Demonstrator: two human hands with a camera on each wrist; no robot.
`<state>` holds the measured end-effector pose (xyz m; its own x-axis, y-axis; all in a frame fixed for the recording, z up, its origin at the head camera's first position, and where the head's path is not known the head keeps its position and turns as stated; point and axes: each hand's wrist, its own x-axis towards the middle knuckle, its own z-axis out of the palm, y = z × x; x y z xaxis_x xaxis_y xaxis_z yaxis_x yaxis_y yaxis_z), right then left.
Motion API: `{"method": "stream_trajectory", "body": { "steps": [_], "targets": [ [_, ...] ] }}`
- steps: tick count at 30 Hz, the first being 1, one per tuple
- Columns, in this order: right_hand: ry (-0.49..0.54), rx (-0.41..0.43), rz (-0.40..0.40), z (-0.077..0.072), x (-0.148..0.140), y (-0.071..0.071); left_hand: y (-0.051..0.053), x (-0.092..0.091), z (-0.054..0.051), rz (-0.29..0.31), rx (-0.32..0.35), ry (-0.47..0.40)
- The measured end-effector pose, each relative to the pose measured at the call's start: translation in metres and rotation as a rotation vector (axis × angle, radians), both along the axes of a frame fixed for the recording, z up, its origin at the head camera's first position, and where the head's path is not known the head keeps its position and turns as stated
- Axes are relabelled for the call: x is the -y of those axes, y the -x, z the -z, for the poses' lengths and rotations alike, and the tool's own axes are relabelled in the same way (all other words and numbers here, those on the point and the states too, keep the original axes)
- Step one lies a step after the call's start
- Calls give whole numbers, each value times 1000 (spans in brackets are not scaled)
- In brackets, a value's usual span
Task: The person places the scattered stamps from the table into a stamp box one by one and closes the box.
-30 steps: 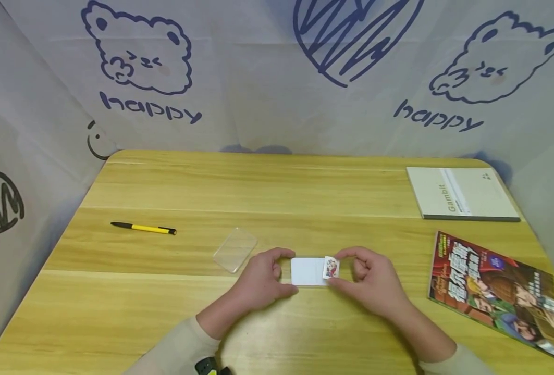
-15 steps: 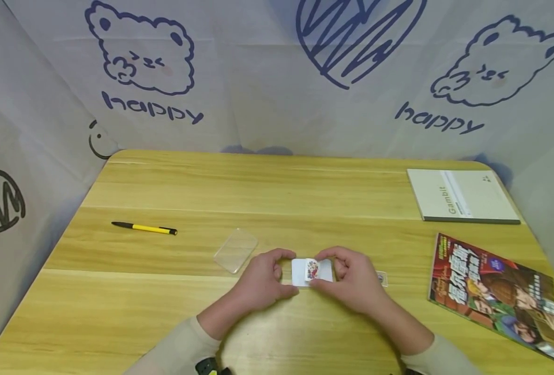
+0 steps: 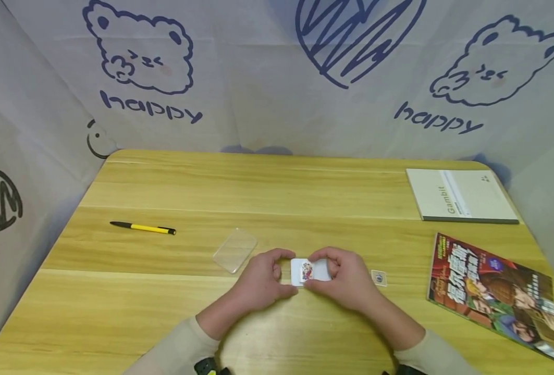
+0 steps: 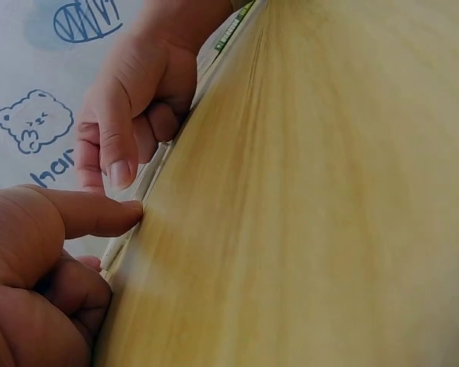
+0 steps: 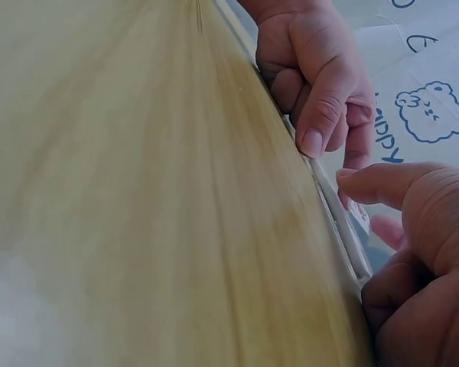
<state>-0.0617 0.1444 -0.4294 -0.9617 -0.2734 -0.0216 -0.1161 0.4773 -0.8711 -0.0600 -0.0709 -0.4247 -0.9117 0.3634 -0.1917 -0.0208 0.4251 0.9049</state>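
Observation:
A small white rectangular card lies on the table in the head view. My left hand holds its left end, with the index finger at the far edge and the thumb at the near edge. Over the card's middle, my right hand pinches a small curled piece with a colourful print between thumb and index finger. In the right wrist view the printed piece shows only partly, past the right fingertips. Both wrist views see the card edge-on, low against the table.
A clear plastic lid-like rectangle lies beyond the left hand, and a yellow-black pen farther left. Close to the right hand lies a small square with a picture. A magazine and a notebook occupy the right side.
My right hand has moved left along the white card with the curled printed piece, from its right end to its middle. The small picture square has come into view. My left hand stays put.

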Motion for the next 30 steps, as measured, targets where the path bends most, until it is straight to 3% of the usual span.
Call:
{"method": "stream_trajectory", "body": {
  "steps": [30],
  "targets": [
    [-74,34,15,-3,4,0,-1,1,2,17,-35,2]
  ]
}}
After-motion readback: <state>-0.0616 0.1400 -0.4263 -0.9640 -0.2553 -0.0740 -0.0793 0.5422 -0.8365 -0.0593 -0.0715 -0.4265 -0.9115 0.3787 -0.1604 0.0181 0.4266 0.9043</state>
